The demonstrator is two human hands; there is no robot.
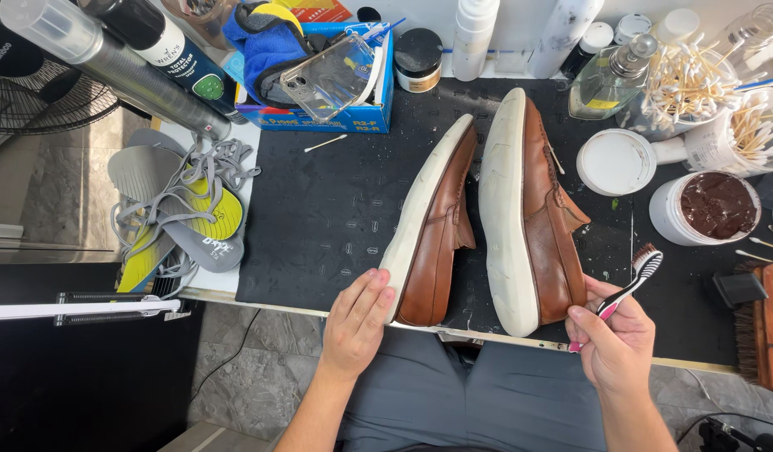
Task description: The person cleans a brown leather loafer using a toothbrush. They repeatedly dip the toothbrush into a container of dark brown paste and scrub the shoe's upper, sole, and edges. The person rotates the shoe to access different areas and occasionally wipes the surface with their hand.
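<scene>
Your left hand [357, 322] rests open on the left shoe [432, 230] at 6 o'clock on the bench [319, 209]. Your right hand [617, 339] grips a toothbrush [633, 280], fingertips touching the right shoe [529, 209] at 5 o'clock.

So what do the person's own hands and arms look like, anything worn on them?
Both are bare: the left hand and right hand carry no gloves, rings, watch or bands, and the forearms show no sleeves. Below them, grey trousers cover the lap.

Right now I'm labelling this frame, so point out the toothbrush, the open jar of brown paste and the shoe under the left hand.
toothbrush [645, 264], head view, on its bristled head.
open jar of brown paste [717, 203], head view, on the paste surface.
left shoe [441, 230], head view, on its brown leather side.
</scene>
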